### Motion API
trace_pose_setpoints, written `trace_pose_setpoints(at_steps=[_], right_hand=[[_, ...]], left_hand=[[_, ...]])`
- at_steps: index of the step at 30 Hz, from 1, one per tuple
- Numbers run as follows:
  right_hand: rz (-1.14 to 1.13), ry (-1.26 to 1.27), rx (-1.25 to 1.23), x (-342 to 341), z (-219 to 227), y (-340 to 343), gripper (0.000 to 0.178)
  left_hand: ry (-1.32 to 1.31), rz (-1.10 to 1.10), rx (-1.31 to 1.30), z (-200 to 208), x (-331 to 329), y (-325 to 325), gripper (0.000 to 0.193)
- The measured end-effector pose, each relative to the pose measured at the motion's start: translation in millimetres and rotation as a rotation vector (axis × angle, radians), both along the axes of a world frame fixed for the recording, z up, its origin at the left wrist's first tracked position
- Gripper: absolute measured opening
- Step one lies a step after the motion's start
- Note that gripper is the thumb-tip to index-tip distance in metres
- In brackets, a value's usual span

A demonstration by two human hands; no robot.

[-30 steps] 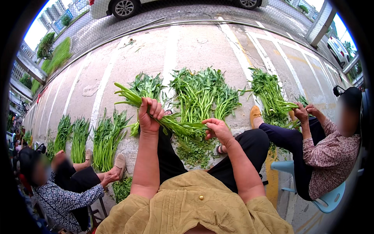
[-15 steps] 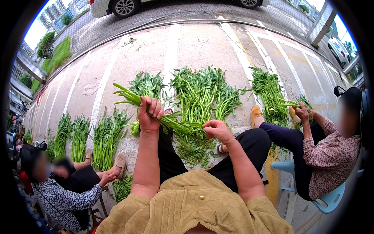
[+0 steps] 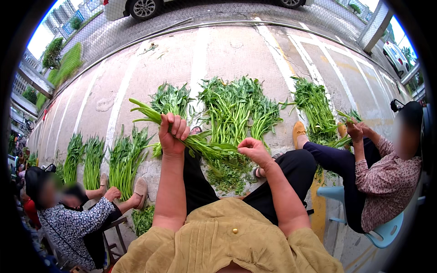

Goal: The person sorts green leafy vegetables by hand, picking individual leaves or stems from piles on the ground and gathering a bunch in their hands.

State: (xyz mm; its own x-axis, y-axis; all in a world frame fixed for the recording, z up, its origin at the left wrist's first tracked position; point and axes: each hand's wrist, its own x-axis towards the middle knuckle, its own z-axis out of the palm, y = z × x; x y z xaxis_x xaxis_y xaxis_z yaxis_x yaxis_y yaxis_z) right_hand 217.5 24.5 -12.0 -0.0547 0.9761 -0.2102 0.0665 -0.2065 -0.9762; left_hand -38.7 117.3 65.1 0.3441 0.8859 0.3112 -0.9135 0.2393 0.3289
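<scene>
My left hand is closed round a bunch of water spinach, held level above my lap. The pale cut stems stick out past the fist to the upper left, and the leafy ends trail to the right. At those leafy ends my right hand is pinched on the tip of a leaf. Below the bunch, a heap of loose leaves lies on the ground between my feet. Just beyond it, a wide pile of water spinach is spread out, with a smaller pile to its left.
On the right a person on a blue plastic stool handles greens beside another pile. A second person sits at the left, near several laid-out bundles. A wire fence and a parked car stand across the far side.
My hands and the bunch have barely moved. The left person's hand has shifted up toward the bundles. The right person has raised their hands slightly, with greens in them.
</scene>
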Motion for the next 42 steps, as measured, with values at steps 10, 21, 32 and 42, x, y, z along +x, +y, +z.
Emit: trace_pose_setpoints(at_steps=[10, 21, 32, 42], right_hand=[[-0.195, 0.260, -0.144, 11, -5, 6, 0.007], [-0.190, 0.315, -0.301, 7, -6, 5, 0.009], [0.000, -0.025, -0.185, 14, -19, -5, 0.014], [-0.208, 0.066, 0.011, 12, -22, 3, 0.016]], left_hand=[[0.174, 0.074, 0.010, 5, 2, -2, 0.033], [0.263, 0.149, -0.005, 5, 5, -2, 0.032], [0.241, 0.111, 0.049, 6, 0, -3, 0.033], [-0.007, -0.112, 0.171, 3, 0, -2, 0.033]])
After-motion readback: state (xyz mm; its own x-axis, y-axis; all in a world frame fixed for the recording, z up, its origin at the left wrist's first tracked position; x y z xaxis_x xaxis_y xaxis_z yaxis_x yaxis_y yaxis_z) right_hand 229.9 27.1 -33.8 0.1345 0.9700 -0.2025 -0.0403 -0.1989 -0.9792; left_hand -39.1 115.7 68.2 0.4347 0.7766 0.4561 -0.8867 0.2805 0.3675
